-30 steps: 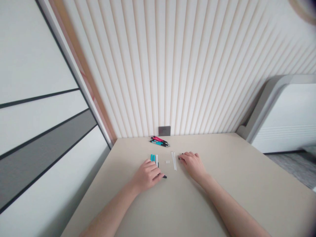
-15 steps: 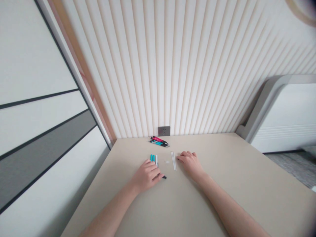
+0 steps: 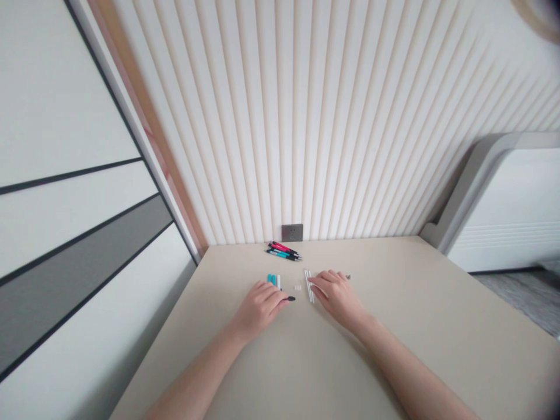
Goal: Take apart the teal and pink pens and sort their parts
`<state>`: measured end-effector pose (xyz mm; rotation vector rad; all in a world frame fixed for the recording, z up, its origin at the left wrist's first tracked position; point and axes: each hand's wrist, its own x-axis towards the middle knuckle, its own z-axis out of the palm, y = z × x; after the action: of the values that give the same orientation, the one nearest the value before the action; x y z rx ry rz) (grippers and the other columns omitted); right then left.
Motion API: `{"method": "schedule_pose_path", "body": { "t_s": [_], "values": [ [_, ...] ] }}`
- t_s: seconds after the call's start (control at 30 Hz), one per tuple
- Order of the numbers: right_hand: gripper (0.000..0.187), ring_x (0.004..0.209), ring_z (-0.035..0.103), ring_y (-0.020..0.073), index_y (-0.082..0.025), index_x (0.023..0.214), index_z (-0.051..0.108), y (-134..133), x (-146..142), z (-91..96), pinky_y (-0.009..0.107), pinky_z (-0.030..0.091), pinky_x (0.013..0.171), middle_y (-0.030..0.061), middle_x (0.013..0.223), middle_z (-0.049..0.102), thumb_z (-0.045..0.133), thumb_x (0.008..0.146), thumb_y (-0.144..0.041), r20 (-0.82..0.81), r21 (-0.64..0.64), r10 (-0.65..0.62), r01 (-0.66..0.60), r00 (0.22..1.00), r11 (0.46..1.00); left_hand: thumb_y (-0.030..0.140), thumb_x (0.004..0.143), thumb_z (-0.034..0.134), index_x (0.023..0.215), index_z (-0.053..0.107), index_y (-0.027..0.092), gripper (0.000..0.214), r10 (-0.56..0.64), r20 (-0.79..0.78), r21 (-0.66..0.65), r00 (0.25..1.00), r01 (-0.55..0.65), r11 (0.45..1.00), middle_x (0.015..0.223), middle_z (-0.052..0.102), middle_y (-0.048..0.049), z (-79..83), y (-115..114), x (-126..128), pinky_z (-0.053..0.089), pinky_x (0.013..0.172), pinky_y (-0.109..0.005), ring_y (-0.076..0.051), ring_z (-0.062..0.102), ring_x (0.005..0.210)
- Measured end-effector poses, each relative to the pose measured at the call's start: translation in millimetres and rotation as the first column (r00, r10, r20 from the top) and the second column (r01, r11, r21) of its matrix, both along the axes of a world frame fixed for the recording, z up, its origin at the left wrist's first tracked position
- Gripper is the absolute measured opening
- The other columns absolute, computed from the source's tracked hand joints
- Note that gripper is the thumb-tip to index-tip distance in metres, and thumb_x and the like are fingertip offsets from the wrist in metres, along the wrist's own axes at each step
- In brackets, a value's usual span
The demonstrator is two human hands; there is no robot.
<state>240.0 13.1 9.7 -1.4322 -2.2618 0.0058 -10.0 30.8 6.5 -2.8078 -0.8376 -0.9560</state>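
Note:
My left hand is closed around a black pen barrel, whose dark end sticks out past the thumb and forefinger. Just beyond its knuckles lie two turquoise pen parts and a white one, partly covered by the fingers. My right hand has its thumb and forefinger closed at the slim white pen refills, on the rightmost one. Between the hands sit several tiny whitish pieces. A small dark metallic bit shows past the right hand's far fingers.
Several red, black and blue pens lie in a pile at the back of the beige table. Behind them rises a ribbed white wall with a dark socket. A white cabinet stands left, a pale bed-like frame right.
My right hand has shifted left onto the white refills, uncovering the small metallic bit. The black barrel's end in my left hand has risen and now points more level.

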Motion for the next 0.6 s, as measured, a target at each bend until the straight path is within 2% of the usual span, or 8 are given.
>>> {"method": "schedule_pose_path", "body": {
  "t_s": [0.1,0.2,0.37,0.6],
  "values": [
    [0.029,0.095,0.057,0.0211,-0.024,0.121,0.06,-12.0,-15.4,5.2,0.035,0.04,0.084,0.0085,0.104,0.066,0.046,0.098,-0.033,-0.092,0.028,0.154,-0.152,0.984,0.988,0.023,0.095,0.055,0.097,0.06,0.02,0.007,-0.008,0.071,-0.015,0.997,0.009,1.0,0.086,0.068,-0.002,-0.9,-0.3,-0.1,0.045,0.079,-0.032,-0.017,0.061,0.082],
    [0.028,0.094,0.056,0.0205,-0.023,0.122,0.058,-19.5,-28.0,4.2,0.035,0.04,0.084,0.0073,0.102,0.066,0.045,0.099,-0.031,-0.117,0.012,0.219,-0.219,0.969,0.976,0.021,0.095,0.055,0.102,0.06,0.021,0.009,-0.031,0.12,-0.03,0.992,0.035,0.999,0.092,0.07,-0.0022,-1.4,-1.1,0.2,0.046,0.082,-0.032,-0.016,0.063,0.086],
    [0.024,0.083,0.056,0.0181,-0.02,0.095,0.064,-17.0,-29.1,-3.0,0.032,0.039,0.079,0.0044,0.083,0.066,0.041,0.1,-0.023,-0.096,-0.021,0.209,-0.212,0.973,0.977,0.022,0.096,0.052,0.105,0.062,0.021,0.013,-0.046,0.065,-0.028,0.997,0.048,0.998,0.092,0.071,-0.0018,0.1,-1.9,1.3,0.048,0.081,-0.031,-0.015,0.065,0.086],
    [0.021,0.085,0.06,0.0177,-0.02,0.094,0.063,-14.1,-26.8,-1.9,0.031,0.042,0.082,0.0043,0.087,0.068,0.044,0.099,-0.025,-0.161,-0.072,0.178,-0.191,0.971,0.979,0.02,0.097,0.05,0.103,0.061,0.02,0.013,-0.014,0.04,-0.029,0.999,0.016,0.999,0.089,0.071,-0.0024,-1.6,0.3,0.0,0.045,0.078,-0.032,-0.016,0.064,0.082]
  ]
}}
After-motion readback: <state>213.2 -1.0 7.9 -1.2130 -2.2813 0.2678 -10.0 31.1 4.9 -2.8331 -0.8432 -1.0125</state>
